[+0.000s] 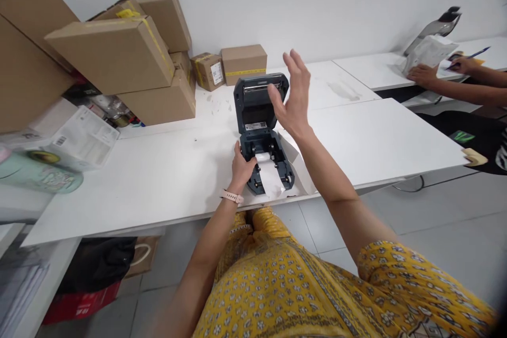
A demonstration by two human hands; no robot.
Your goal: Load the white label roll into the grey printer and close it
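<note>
Where paper (271, 177) lies, the printer base (282, 169) is hidden.

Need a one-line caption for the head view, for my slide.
Left hand on the open label printer, right hand raised beside its lid.

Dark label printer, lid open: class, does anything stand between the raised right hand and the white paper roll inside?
Nothing visible does. The dark lid stands open behind the white paper roll, and the left hand is at the printer's left side, opposite the right hand.
</note>
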